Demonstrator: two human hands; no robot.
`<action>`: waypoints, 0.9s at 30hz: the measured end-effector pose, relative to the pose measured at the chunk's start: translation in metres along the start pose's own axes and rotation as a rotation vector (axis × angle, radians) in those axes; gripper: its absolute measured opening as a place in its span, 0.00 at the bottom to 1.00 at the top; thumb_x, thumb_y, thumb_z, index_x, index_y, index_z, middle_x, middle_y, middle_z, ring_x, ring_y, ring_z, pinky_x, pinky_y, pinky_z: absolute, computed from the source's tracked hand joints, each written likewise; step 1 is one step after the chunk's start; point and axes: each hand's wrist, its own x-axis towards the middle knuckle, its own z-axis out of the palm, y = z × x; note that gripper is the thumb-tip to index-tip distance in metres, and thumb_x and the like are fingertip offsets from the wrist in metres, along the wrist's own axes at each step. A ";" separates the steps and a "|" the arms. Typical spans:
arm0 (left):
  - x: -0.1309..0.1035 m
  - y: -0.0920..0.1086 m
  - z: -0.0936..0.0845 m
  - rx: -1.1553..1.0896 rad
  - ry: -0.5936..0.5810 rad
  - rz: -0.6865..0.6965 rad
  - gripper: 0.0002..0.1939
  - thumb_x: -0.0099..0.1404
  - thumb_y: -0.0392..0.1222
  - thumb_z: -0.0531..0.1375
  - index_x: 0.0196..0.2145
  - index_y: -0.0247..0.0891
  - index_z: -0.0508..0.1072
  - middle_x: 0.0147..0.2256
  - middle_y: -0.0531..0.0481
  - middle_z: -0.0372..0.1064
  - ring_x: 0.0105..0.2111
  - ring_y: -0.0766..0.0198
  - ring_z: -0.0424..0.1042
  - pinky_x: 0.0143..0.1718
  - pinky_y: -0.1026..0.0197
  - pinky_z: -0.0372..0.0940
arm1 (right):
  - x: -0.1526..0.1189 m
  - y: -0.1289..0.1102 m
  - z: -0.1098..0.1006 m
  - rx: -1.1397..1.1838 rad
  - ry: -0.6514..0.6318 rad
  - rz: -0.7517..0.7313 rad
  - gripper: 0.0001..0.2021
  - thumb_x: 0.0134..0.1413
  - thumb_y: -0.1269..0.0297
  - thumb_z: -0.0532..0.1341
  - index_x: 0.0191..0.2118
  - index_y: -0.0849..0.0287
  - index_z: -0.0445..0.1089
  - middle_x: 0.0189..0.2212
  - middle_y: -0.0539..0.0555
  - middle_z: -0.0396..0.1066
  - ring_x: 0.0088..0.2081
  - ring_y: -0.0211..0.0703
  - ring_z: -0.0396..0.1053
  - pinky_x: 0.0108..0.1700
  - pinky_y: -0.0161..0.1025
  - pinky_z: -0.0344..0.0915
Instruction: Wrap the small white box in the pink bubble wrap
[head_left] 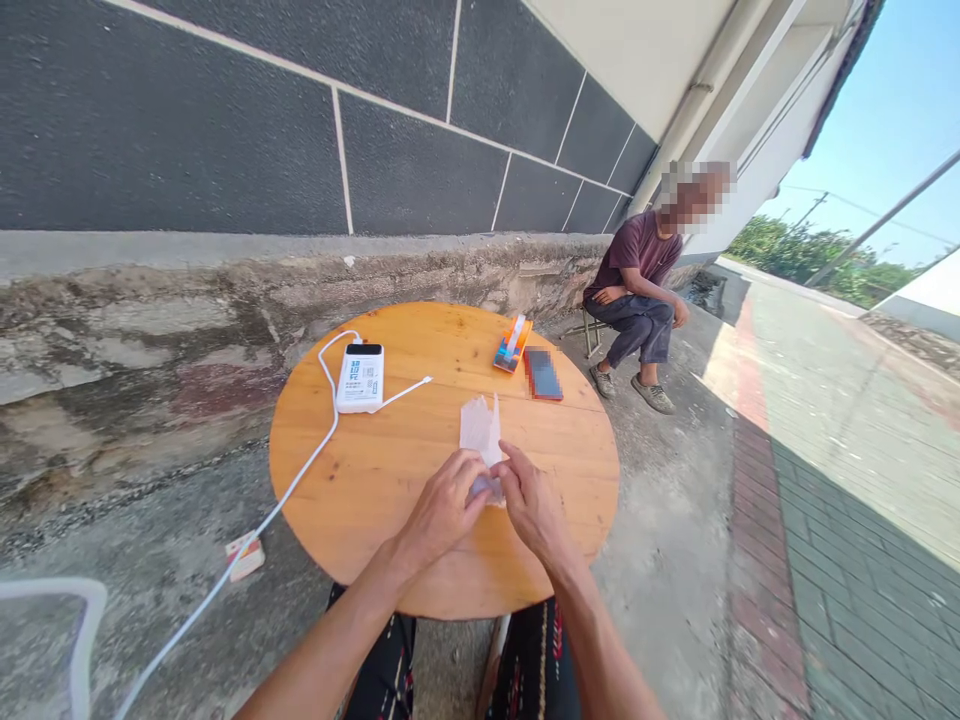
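A thin, whitish, crumpled sheet lies near the middle of the round wooden table; I cannot tell whether it is paper or plastic film. My left hand rests on its near left part, fingers bent and closed over it. From the right, my right hand grips the sheet's edge with thumb and fingers together. Between the hands a paler, bluish part of it shows, partly covered by the fingers. The far end of the sheet stands up a little in a pointed fold.
A white power bank with a cable sits on the table at left. An orange packet and a phone lie at the back right. A person sits beyond; a small box lies on the ground.
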 end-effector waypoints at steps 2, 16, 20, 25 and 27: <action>0.001 0.001 0.000 -0.018 0.003 -0.019 0.11 0.60 0.30 0.54 0.40 0.40 0.66 0.41 0.49 0.64 0.45 0.61 0.65 0.47 0.59 0.62 | -0.004 0.000 0.000 -0.017 -0.015 -0.027 0.19 0.61 0.67 0.47 0.56 0.60 0.59 0.38 0.55 0.75 0.38 0.43 0.72 0.41 0.39 0.64; 0.004 0.017 -0.002 -0.090 0.135 -0.175 0.09 0.61 0.31 0.53 0.37 0.40 0.67 0.38 0.49 0.66 0.42 0.61 0.67 0.44 0.60 0.62 | -0.007 0.003 0.014 -0.291 -0.067 -0.102 0.27 0.53 0.74 0.49 0.61 0.65 0.52 0.45 0.63 0.70 0.44 0.49 0.68 0.46 0.47 0.66; 0.009 0.019 0.008 -0.035 0.213 -0.295 0.02 0.61 0.37 0.56 0.33 0.39 0.69 0.36 0.49 0.67 0.41 0.60 0.66 0.41 0.59 0.62 | -0.010 0.006 0.015 -0.331 -0.052 -0.113 0.28 0.54 0.73 0.48 0.62 0.67 0.48 0.45 0.66 0.69 0.45 0.50 0.68 0.46 0.49 0.67; 0.014 0.016 0.011 -0.045 0.169 -0.396 0.06 0.61 0.41 0.58 0.28 0.38 0.68 0.31 0.51 0.64 0.34 0.62 0.66 0.34 0.62 0.60 | -0.009 0.022 0.013 -0.183 -0.067 -0.165 0.31 0.52 0.71 0.52 0.63 0.66 0.46 0.45 0.63 0.69 0.39 0.46 0.68 0.45 0.47 0.67; 0.015 0.014 0.011 -0.036 0.150 -0.394 0.06 0.61 0.41 0.58 0.27 0.38 0.68 0.30 0.51 0.63 0.33 0.62 0.66 0.33 0.62 0.60 | -0.006 0.025 0.011 -0.095 -0.090 -0.148 0.32 0.50 0.72 0.54 0.63 0.63 0.46 0.42 0.59 0.70 0.35 0.43 0.68 0.42 0.43 0.67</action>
